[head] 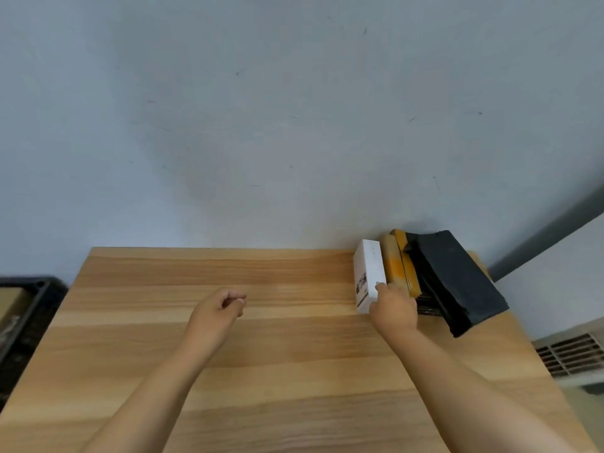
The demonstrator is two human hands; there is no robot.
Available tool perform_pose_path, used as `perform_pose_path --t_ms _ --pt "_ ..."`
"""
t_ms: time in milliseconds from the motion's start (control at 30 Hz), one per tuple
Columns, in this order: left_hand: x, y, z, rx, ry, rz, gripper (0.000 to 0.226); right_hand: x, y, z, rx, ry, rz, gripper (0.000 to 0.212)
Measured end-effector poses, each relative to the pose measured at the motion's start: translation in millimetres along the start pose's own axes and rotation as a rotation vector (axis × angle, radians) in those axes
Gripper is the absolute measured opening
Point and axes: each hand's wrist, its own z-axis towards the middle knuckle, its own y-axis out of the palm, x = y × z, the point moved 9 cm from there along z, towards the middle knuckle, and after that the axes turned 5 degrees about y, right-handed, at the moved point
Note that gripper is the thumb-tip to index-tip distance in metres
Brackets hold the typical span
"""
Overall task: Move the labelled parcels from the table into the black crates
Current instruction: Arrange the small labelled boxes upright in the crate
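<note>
Head view is showing the left hand [218, 307] hovering loosely curled and empty at centre over the table [228, 371], while the right hand [394, 310] is gripping the white parcel [369, 276] at right, apparently to lift it crateward, with more parcels [400, 266] standing beyond.

wall [261, 109]: pale blue-grey, scuffed, right behind my table
vent grille [572, 354]: white, down on my right
</note>
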Motion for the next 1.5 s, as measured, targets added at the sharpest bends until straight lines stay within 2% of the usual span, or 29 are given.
perform_pose_path --t_ms 133,300,433,633,733,833,933,1000,1100,1233,1400,1500 --pt "4 24 -4 0.022 -0.017 0.029 0.024 1 10 27 -0.024 -0.103 -0.229 0.030" --pt "5 42 -9 0.047 -0.043 0.024 0.027 0 31 44 -0.024 -0.185 -0.419 0.065" --pt "-1 41 -12 0.069 -0.074 0.019 0.028 -7 35 45 0.027 -0.184 -0.471 0.075" --pt "-2 34 -17 0.092 -0.073 0.018 0.025 -18 34 49 0.032 -0.150 -0.371 0.052" --pt "-3 30 -20 0.093 -0.073 0.014 0.020 -24 35 45 0.039 -0.174 -0.293 0.047" --pt "-3 22 -22 0.083 -0.060 0.034 0.024 -30 31 39 0.038 -0.185 -0.219 0.060" --pt "-1 11 -23 0.076 -0.040 0.061 0.025 -35 32 32 -0.054 -0.145 -0.177 0.076" --pt "3 2 -24 0.078 -0.026 0.060 0.023 -33 29 26 -0.130 -0.042 -0.053 0.067" --pt "9 -10 -26 0.076 0.004 0.059 0.022 -33 26 11 -0.291 0.138 0.291 0.049" --pt "22 -23 -30 0.037 0.047 0.070 0.025 -60 20 -22 -0.481 0.252 0.666 0.061" --pt "51 -48 -28 0.020 0.142 0.100 0.023 -111 -19 -51 -0.563 0.175 1.058 0.070" --pt "76 -67 -25 0.038 0.193 0.105 0.020 -139 -47 -61 -0.560 0.075 1.202 0.077"
